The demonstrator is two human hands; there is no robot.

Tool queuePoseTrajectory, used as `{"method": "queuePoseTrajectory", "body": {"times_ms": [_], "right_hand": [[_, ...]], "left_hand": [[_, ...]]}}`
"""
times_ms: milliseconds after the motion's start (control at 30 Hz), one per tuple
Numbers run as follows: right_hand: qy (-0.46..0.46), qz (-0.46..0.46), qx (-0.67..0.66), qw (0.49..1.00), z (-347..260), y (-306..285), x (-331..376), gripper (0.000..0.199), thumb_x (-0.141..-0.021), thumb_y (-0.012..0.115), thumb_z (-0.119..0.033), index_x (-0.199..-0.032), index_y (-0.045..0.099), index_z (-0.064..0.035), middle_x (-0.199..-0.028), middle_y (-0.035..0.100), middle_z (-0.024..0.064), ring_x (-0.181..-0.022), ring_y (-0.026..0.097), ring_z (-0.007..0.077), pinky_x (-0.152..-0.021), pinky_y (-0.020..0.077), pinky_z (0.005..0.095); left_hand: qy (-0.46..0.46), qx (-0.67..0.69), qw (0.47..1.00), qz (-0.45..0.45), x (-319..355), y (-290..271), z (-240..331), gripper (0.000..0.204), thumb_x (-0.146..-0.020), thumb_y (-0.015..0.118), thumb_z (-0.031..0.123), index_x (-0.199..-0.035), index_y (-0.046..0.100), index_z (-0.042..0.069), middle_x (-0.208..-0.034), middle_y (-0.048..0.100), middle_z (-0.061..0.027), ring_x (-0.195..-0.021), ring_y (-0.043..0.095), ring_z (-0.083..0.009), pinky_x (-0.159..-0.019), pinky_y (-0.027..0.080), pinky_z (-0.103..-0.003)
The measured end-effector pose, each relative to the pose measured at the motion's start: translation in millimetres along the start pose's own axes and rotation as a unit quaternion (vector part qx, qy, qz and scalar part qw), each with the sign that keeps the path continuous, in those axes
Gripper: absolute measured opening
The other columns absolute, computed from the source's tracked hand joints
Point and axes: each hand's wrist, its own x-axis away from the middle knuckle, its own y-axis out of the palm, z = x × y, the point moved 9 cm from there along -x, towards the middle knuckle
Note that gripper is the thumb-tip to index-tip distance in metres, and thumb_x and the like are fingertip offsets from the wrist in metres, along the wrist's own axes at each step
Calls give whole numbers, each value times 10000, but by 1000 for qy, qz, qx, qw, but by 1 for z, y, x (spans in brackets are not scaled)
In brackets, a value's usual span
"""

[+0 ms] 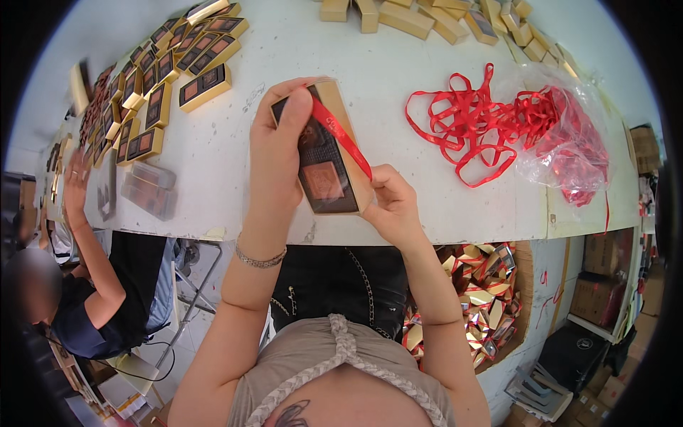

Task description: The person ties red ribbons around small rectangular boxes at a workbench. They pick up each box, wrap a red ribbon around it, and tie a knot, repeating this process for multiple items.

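My left hand [279, 153] grips a long gold box with a dark window lid [324, 160], held just above the near edge of the white table [384, 78]. Its thumb presses a red ribbon [343, 137] against the box's far end. The ribbon runs diagonally across the lid to my right hand [391, 203], which pinches its lower end at the box's near right corner.
A heap of loose red ribbons [477, 121] and a clear plastic bag of more ribbon [573, 146] lie at the right. Several finished gold boxes [153, 85] are laid out at the left, plain gold boxes [427, 18] along the far edge. A carton of wrapped boxes [484, 299] stands under the table. Another seated person [92, 285] reaches up at the left.
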Motion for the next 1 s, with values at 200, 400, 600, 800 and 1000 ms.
{"method": "queuePoseTrajectory", "body": {"times_ms": [200, 400, 600, 800, 1000], "right_hand": [[93, -60, -194, 975, -13, 12, -4, 345, -736, 706, 51, -1037, 545, 1, -1056, 602, 44, -1008, 564, 133, -878, 454, 296], [127, -22, -91, 987, -16, -10, -20, 81, -802, 625, 55, -881, 631, 40, -856, 681, 115, -835, 653, 164, -750, 523, 276], [107, 5, -148, 983, -6, -15, -20, 104, -802, 652, 9, -904, 636, 24, -864, 673, 104, -836, 643, 167, -763, 518, 287], [75, 20, -103, 992, -10, -24, -14, 94, -822, 640, -15, -911, 633, 15, -855, 648, 70, -816, 606, 138, -774, 496, 277], [99, 52, -96, 989, -5, -28, -5, 107, -843, 630, -47, -932, 633, 11, -860, 641, 43, -843, 589, 126, -784, 474, 281]], "left_hand": [[18, 40, 995, -90, 8, 18, 9, 586, -718, 747, 69, -1207, 426, 39, -1039, 591, -134, -962, 600, -202, -800, 534, -321], [-67, 115, 991, -33, -6, 13, -16, 392, -877, 594, 275, -1164, 489, 29, -1048, 596, -120, -879, 607, -162, -744, 534, -304], [-89, 179, 980, 3, -19, 11, -37, 328, -898, 573, 271, -1136, 519, 52, -1084, 597, -107, -900, 606, -171, -727, 532, -337], [-43, 143, 989, 1, -21, 5, -30, 428, -800, 683, 150, -1143, 446, 56, -971, 558, -67, -850, 595, -161, -743, 533, -308], [-25, 118, 993, 17, -16, 9, -22, 453, -768, 713, 140, -1114, 434, 55, -939, 546, -65, -849, 582, -156, -734, 531, -303]]}}
